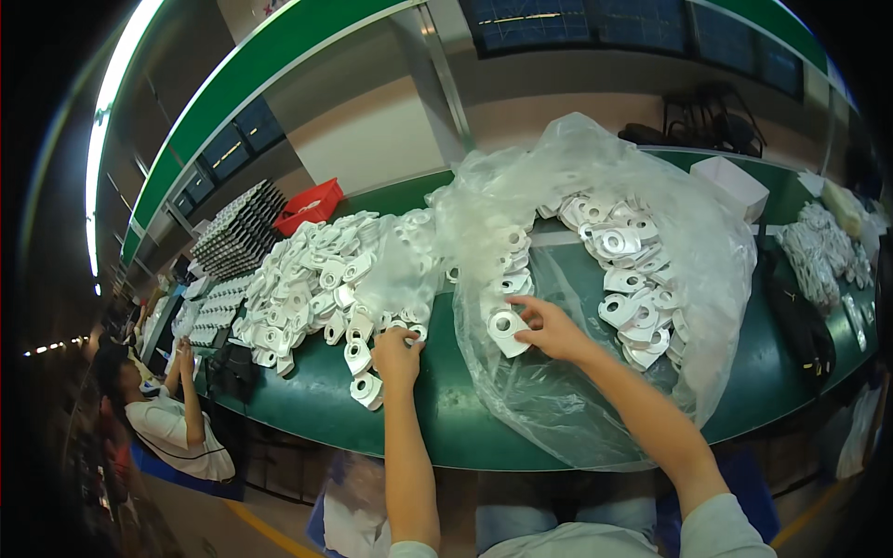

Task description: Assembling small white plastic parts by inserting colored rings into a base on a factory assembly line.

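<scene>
My right hand (551, 332) grips the edge of a flat white part with a round hole (503, 325), thumb and fingers closed at its right side. This part lies over the near side of a clear plastic bag (558, 418). At the near edge of a large pile of similar white parts (312, 270), my left hand (398, 353) has its fingers drawn together on a small white part (419, 331), mostly hidden by the fingers. Several parts trail toward me beside that hand, the nearest white part (366, 391) among them. Inside the bag sit more white parts (633, 307).
A green table (446, 409) carries everything. Stacked grey trays (240, 228) and a red bin (312, 206) stand at the back left. To the right are a white box (730, 189), a dark cloth item (798, 325) and bagged pieces (819, 251). A co-worker (177, 418) sits at the left.
</scene>
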Motion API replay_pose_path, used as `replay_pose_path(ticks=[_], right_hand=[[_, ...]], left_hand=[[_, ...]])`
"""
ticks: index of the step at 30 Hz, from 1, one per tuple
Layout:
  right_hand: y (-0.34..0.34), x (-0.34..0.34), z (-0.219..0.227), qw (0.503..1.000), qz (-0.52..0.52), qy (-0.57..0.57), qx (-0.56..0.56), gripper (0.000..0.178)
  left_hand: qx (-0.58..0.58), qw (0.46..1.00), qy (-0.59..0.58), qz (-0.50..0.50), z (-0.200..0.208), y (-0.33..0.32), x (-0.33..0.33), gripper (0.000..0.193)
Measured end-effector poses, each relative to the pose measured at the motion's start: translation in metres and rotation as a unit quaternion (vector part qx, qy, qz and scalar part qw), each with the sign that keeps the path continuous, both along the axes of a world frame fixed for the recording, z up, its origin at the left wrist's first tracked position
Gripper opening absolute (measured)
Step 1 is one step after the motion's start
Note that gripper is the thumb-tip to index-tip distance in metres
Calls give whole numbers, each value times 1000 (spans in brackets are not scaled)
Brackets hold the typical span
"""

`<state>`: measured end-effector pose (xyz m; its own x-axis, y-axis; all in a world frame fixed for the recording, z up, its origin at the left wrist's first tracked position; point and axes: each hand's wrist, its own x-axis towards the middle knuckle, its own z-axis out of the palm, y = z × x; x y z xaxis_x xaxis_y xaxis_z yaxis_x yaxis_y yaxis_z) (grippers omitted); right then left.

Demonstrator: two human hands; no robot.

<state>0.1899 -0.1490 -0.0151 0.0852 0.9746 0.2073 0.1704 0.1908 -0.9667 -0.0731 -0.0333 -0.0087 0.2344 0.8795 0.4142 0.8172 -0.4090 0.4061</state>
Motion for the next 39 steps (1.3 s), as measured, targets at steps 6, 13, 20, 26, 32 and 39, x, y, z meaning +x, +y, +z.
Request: replay_pose_path(ticks=[6,13,20,26,32,39], right_hand=[[1,-3,-16,993,3,112,-31,52],[-5,-2,-14,988,20,153,-2,48],[-6,-5,-16,987,-9,159,22,41],[-13,-3,-4,997,-35,70,-6,25],[-8,-4,-5,994,-78,77,9,22],[-14,-1,-4,991,-88,93,-25,19]], left_hand=[[47,958,-272,-80,13,-18,28,11],[3,943,-260,-207,2,-58,119,13],[-150,872,-416,-210,0,-60,118,26],[-180,849,-436,-239,-1,-63,118,28],[-214,833,-418,-293,-5,-65,116,32],[-100,933,-330,-108,-2,38,85,15]])
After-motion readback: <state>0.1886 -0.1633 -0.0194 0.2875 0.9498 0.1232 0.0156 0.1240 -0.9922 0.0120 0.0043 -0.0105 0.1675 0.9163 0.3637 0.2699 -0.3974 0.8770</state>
